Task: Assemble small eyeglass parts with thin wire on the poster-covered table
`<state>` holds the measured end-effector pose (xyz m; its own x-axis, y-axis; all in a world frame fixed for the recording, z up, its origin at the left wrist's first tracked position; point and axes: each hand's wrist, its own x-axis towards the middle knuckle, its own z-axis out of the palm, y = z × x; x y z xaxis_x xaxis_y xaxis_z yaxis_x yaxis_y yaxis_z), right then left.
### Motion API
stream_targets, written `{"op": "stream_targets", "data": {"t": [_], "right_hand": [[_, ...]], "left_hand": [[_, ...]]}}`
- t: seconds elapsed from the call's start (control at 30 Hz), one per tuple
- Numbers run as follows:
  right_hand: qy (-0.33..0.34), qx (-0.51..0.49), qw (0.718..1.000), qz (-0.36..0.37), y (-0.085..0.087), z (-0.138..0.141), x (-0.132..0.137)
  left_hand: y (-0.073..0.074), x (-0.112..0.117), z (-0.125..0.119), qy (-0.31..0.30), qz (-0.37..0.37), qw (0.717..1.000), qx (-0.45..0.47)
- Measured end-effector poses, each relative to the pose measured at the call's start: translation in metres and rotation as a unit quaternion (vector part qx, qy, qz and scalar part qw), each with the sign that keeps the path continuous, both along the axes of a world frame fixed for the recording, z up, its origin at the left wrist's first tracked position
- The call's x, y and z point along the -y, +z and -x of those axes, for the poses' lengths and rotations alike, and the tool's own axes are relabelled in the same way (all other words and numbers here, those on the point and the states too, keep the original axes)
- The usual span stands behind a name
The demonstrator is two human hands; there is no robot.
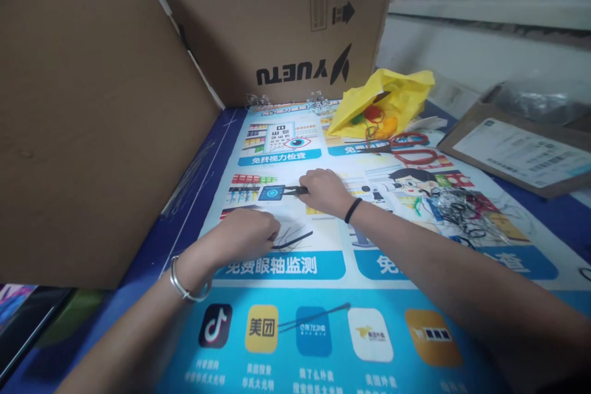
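My right hand (pixel 325 191), with a black band at the wrist, is closed around small dark pliers (pixel 294 189), whose narrow jaws point left over the printed sheet. My left hand (pixel 249 231), wearing a silver bangle (pixel 178 280), is lower and to the left, its fingers curled down. Whatever they pinch is hidden behind the hand. Just right of these fingers, thin dark wires and a black strip (pixel 295 240) lie on the sheet. More dark wire stems (pixel 316 317) rest nearer to me.
A tall cardboard box (pixel 295 31) stands at the back and left. Behind my right hand are a yellow bag (pixel 406 95) with colourful bits and red-handled scissors (pixel 409 141). A tangled pile of wires and clear plastic (pixel 466 212) lies right, below a labelled carton (pixel 521 154).
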<state>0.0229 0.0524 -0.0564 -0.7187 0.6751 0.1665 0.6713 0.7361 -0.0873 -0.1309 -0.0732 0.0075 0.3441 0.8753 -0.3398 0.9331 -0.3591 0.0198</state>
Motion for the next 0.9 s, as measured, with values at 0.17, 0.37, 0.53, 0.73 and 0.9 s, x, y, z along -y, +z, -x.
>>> {"op": "stream_targets", "data": {"t": [0.17,0.37,0.53,0.73,0.9], "right_hand": [[0.002,0.011,1.000,0.009,0.002,0.001,0.001],[-0.002,-0.004,1.000,0.013,0.002,0.000,0.001],[0.017,-0.110,0.986,0.122,0.007,-0.002,-0.006],[0.143,-0.219,0.888,0.377,0.017,-0.002,-0.002],[0.143,-0.236,0.875,0.399,0.014,-0.001,0.002]], "left_hand": [[-0.009,-0.002,0.000,0.007,-0.015,1.000,0.017],[-0.015,-0.009,0.005,0.034,-0.067,0.989,0.128],[-0.009,-0.014,0.004,0.093,-0.075,0.987,0.107],[-0.014,-0.021,0.005,0.095,-0.114,0.981,0.124],[-0.022,-0.028,0.010,0.123,-0.167,0.935,0.287]]}}
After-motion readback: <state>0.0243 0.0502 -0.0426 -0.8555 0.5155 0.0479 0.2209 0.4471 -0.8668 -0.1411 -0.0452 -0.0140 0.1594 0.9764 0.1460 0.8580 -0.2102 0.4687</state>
